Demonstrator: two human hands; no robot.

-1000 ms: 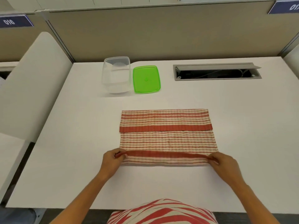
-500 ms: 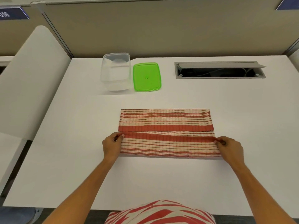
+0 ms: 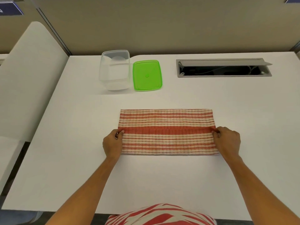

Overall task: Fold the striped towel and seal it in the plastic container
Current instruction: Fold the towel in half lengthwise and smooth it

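The striped towel (image 3: 167, 132) lies flat as a long band at the centre of the white desk (image 3: 162, 176), its near flap brought up so the red edge sits along the middle. The left hand (image 3: 112, 143) pinches that edge at the towel's 9 o'clock end, thumb and fingers curled on the cloth; the right hand (image 3: 227, 142) pinches the same edge at the 3 o'clock end. The clear plastic container (image 3: 114, 70) stands open at about 11 o'clock from the towel, well apart from it, with the green lid (image 3: 147, 75) just beside it on its 3 o'clock side. The cloth looks light, soft and limp, so it should sag unless taken at both corners; the short ends seem the best hold for folding it shorter to fit the container
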